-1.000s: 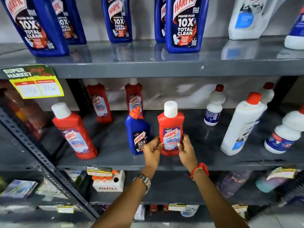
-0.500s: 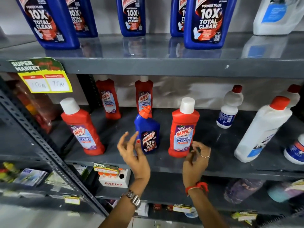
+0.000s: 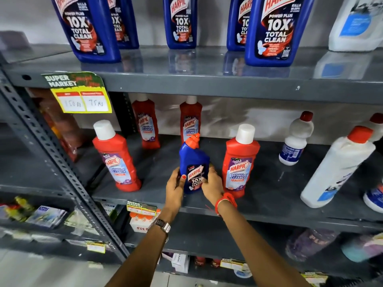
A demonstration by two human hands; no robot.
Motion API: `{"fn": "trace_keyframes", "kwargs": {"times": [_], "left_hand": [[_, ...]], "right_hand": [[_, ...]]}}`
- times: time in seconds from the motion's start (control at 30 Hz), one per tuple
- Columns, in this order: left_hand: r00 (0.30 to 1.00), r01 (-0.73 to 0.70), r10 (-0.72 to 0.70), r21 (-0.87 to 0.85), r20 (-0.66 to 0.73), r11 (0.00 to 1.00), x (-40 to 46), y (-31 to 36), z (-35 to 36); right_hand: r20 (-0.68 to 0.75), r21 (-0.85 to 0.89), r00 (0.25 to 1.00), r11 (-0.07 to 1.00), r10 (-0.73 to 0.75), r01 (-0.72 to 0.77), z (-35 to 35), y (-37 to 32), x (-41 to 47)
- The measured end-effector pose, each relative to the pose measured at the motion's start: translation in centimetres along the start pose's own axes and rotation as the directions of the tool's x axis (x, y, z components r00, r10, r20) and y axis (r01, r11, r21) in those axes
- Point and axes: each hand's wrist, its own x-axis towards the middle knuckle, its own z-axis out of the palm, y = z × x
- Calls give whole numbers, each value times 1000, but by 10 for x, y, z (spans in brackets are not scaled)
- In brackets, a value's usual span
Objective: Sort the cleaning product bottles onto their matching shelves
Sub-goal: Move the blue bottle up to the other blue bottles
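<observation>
A small blue Harpic bottle [image 3: 193,162] with an orange-red cap stands on the middle shelf [image 3: 269,195] among red ones. My left hand [image 3: 175,186] grips its left side and my right hand [image 3: 211,183] grips its right side, low on the label. Just right of it stands a red bathroom cleaner bottle [image 3: 240,160] with a white cap. Another red bottle [image 3: 116,156] stands to the left, and two more red bottles [image 3: 146,123] stand at the back. Several large blue Harpic bottles [image 3: 271,30] line the top shelf [image 3: 207,79].
White bottles with red caps [image 3: 335,168] stand on the right of the middle shelf, a small one [image 3: 295,139] behind. A white jug [image 3: 358,23] sits top right. A yellow price tag [image 3: 79,96] hangs from the top shelf edge. A perforated grey upright [image 3: 62,168] slants at left.
Both hands left the red bottle with the white cap and moved left. They have closed around the small blue bottle, which they were not touching before.
</observation>
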Motion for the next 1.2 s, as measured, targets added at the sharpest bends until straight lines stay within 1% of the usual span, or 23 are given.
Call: {"fn": "trace_keyframes", "kwargs": {"times": [0.1,0.17,0.23,0.37,0.47,0.57,0.63,0.67,0.7,0.83,0.93,0.97,1.03,1.07,1.13,1.2], "left_hand": [[1000,-24,24,27,4,999,-13,3,-7],[999,-41,41,2,12,999,-28,8,-12],[998,-58,58,-51,-10,997,-42,17,-17],[984,-176,174,-128,-28,976,-61,60,-25],[953,-303,294,-152,-79,941,-67,108,-31],[897,-439,428,-104,-113,893,-65,164,-38],[868,-496,488,-103,-98,862,-59,202,-45],[864,-503,497,-113,-79,857,-55,219,-47],[861,-509,503,-114,-75,853,-50,234,-50],[829,-559,547,-128,-118,819,-19,296,-54],[805,-593,583,-97,-113,799,13,331,-52],[801,-597,589,-80,-106,798,25,339,-51],[817,-575,571,-31,-86,818,47,346,-47],[838,-542,540,-13,-76,840,56,347,-46],[902,-430,429,-31,-46,902,75,343,-46],[937,-348,348,-42,-21,936,89,335,-47]], "right_hand": [[-25,37,999,999,-39,40,1,9,-13],[-20,67,997,995,-74,75,0,13,-27],[-36,124,994,986,-106,109,-3,12,-41],[-143,186,968,955,-208,233,-24,-13,-69],[-240,237,915,894,-324,379,-54,-47,-90],[-278,309,859,806,-431,505,-88,-88,-106],[-320,348,816,741,-481,574,-111,-117,-114],[-332,363,799,714,-501,599,-121,-132,-115],[-347,359,782,696,-518,621,-130,-145,-114],[-434,248,699,670,-569,700,-163,-200,-102],[-496,149,652,683,-574,715,-172,-233,-74],[-516,123,647,699,-561,704,-172,-242,-62],[-538,127,672,740,-509,661,-171,-254,-41],[-539,141,694,761,-477,633,-170,-258,-31],[-528,135,729,805,-435,578,-166,-261,-19],[-507,108,750,832,-425,544,-162,-262,-10]]}}
